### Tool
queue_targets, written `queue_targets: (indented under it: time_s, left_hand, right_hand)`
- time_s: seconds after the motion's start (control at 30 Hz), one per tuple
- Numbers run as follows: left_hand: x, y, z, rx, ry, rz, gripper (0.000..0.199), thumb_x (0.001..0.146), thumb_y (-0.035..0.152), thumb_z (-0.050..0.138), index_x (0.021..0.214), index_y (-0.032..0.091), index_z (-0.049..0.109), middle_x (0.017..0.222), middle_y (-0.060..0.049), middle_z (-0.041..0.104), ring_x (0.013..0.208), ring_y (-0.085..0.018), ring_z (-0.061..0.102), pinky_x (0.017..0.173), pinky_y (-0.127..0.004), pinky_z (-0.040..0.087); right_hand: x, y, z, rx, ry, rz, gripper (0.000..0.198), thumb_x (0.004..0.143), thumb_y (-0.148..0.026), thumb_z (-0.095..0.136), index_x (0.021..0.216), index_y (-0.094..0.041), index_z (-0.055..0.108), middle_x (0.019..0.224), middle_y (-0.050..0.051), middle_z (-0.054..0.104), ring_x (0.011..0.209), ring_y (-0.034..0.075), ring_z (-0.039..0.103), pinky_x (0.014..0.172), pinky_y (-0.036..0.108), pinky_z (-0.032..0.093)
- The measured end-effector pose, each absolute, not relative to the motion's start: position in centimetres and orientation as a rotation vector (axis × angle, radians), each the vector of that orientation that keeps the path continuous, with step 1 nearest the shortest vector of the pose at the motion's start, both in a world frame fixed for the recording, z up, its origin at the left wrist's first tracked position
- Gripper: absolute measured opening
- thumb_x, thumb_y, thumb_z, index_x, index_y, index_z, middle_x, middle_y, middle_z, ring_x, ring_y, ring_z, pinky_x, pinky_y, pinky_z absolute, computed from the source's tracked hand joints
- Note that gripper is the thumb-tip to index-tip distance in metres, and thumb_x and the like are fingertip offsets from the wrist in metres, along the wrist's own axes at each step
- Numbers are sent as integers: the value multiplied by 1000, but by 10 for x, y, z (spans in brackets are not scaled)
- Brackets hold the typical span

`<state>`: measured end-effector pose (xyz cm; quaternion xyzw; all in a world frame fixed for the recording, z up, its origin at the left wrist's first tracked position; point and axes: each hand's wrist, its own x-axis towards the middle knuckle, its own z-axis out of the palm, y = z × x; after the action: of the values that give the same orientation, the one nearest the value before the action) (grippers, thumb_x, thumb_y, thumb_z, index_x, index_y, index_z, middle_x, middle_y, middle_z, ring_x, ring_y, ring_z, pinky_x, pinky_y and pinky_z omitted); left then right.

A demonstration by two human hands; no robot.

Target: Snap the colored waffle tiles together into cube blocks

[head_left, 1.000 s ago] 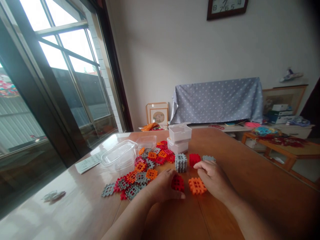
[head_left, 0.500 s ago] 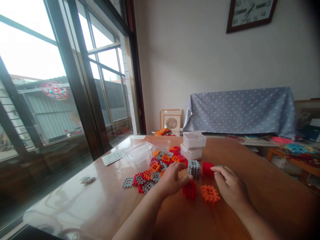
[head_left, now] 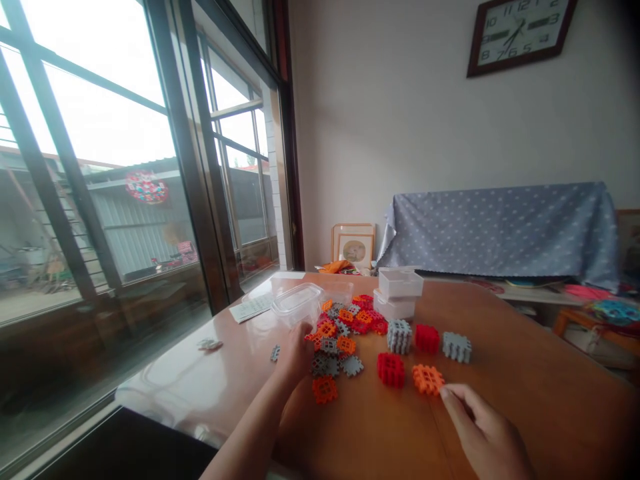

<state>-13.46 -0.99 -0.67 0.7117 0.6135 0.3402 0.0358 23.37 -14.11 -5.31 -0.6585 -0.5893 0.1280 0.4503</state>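
Observation:
Flat square lattice building pieces (head_left: 353,365) in grey, orange and red lie in a loose pile left of centre. My left hand (head_left: 296,353) is at the pile's left side, its fingers bunched and angled down among the pieces; what they hold is hidden. With thumb and forefinger pinched, my right hand (head_left: 483,427) touches the right corner of an orange stack of pieces (head_left: 428,379), which rests on the table. Near it stand a red stack (head_left: 391,369), a second red stack (head_left: 427,339), a grey stack (head_left: 399,336) and another grey stack (head_left: 457,347).
Two clear plastic boxes (head_left: 397,307) sit one on the other behind the stacks. A clear lidded container (head_left: 297,301) and a printed sheet (head_left: 250,309) are at the back left. Several grey pieces (head_left: 209,344) lie apart on the wooden table (head_left: 520,333).
My left hand has moved left from the stacks to the pile. My right hand has come nearer, from the back red stack to the orange stack. The view has shifted left.

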Motion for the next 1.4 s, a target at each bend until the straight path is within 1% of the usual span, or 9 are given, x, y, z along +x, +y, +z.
queue_targets:
  time_s: [0.17, 0.27, 0.37, 0.57, 0.7, 0.93, 1.07, 1.23, 1.4]
  left_hand:
    - [-146, -24, -14, 2135, 2034, 958, 30, 85, 11, 51, 111, 22, 61, 114, -10, 70, 110, -25, 62, 94, -35, 44]
    - [-140, -28, -15, 2187, 2047, 871, 36, 84, 17, 56, 118, 25, 62, 123, -9, 69, 121, -30, 57, 100, -40, 39]
    - [-133, -26, -15, 2256, 2025, 798, 42, 82, 25, 61, 124, 27, 61, 132, -9, 66, 128, -32, 52, 105, -43, 35]
    - [-126, -19, -14, 2285, 2028, 710, 22, 80, 26, 62, 100, 24, 69, 114, -11, 71, 114, -33, 59, 103, -45, 36]
    - [-124, -16, -15, 2264, 2002, 771, 15, 85, 29, 59, 94, 24, 70, 110, -10, 73, 113, -31, 59, 105, -44, 34]
    - [-124, -18, -12, 2089, 1865, 1099, 22, 93, 30, 52, 87, 25, 73, 107, -10, 72, 109, -29, 59, 102, -42, 36]
    - [-124, -22, -8, 1862, 1714, 1395, 23, 90, 34, 55, 88, 22, 74, 105, -11, 69, 104, -28, 60, 95, -39, 41]
    - [-107, -43, -4, 1492, 1357, 1579, 41, 88, 52, 54, 101, 17, 72, 88, -8, 70, 80, -21, 62, 74, -32, 48]
    - [-74, -84, -6, 1177, 1007, 1528, 38, 77, 52, 72, 88, 17, 66, 76, -4, 66, 67, -14, 60, 66, -27, 48]
  right_hand:
    - [235, -160, -77, -1684, -1383, 470, 47, 91, -68, 49, 93, -27, 72, 86, 0, 78, 85, 24, 73, 63, 21, 53]
    - [234, -158, -77, -1663, -1390, 486, 47, 92, -68, 48, 95, -27, 72, 94, 1, 78, 87, 24, 71, 62, 22, 52]
    - [232, -155, -76, -1627, -1435, 476, 44, 92, -65, 50, 90, -26, 73, 87, 1, 76, 79, 24, 69, 60, 24, 50]
    - [229, -149, -79, -1636, -1505, 480, 46, 92, -64, 47, 79, -26, 70, 68, -1, 65, 67, 21, 61, 60, 25, 47]
    - [228, -147, -78, -1665, -1505, 476, 48, 92, -66, 45, 76, -25, 66, 64, -2, 58, 64, 20, 56, 61, 27, 45]
    - [222, -150, -72, -1618, -1504, 428, 45, 96, -63, 43, 76, -24, 57, 66, -3, 53, 65, 19, 52, 65, 28, 42]
    - [223, -149, -73, -1622, -1491, 427, 44, 95, -61, 44, 77, -24, 58, 66, -3, 53, 64, 19, 51, 64, 27, 41]
    - [224, -147, -76, -1620, -1483, 437, 42, 94, -59, 46, 74, -24, 58, 63, -4, 53, 62, 18, 49, 61, 26, 40]
    - [222, -150, -73, -1613, -1490, 437, 42, 93, -60, 46, 74, -24, 58, 62, -4, 53, 60, 17, 50, 62, 26, 42]
